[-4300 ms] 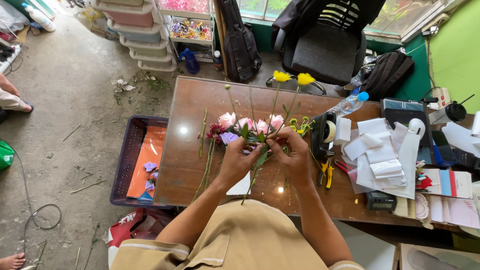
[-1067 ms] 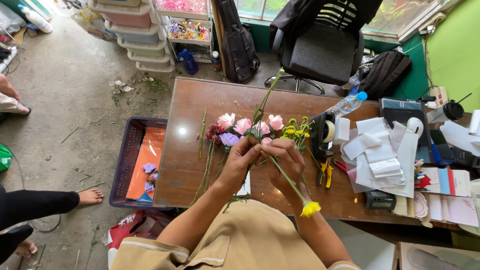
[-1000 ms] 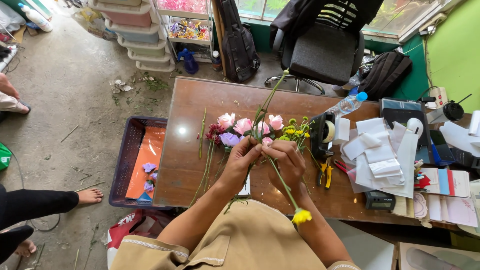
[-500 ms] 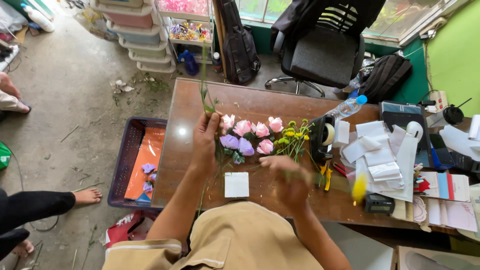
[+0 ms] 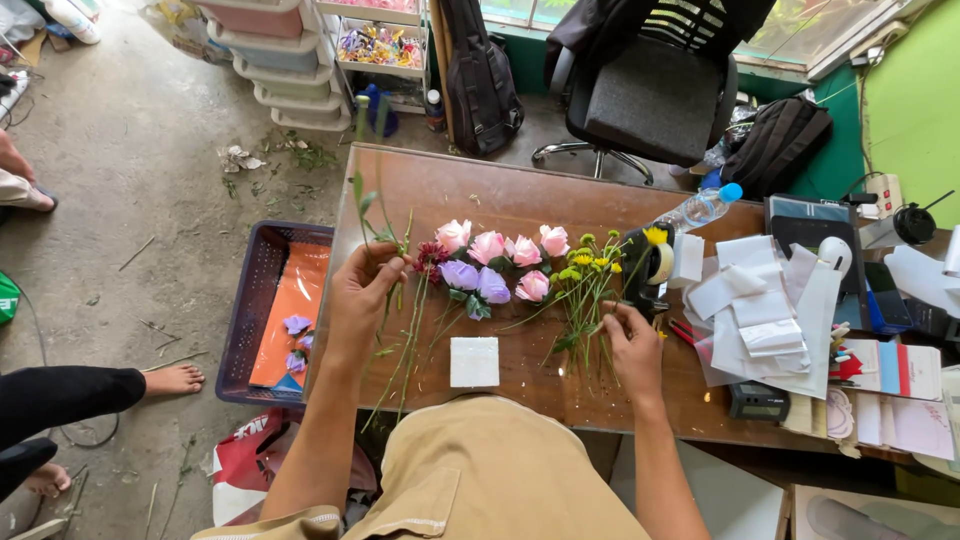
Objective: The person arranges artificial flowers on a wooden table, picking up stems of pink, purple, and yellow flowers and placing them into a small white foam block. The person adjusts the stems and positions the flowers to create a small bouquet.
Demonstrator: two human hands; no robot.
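Flowers lie in a loose row mid-tabletop; your left hand pinches green stems upright, your right hand grasps the yellow sprigs, and a careless tug could snag neighbours and scatter the row.

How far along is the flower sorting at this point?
Done: pink roses and purple flowers lie grouped on the wooden table. In hand: left hand holds green stems; right hand lays a yellow flower by the yellow bunch. Left: nothing is bound yet.
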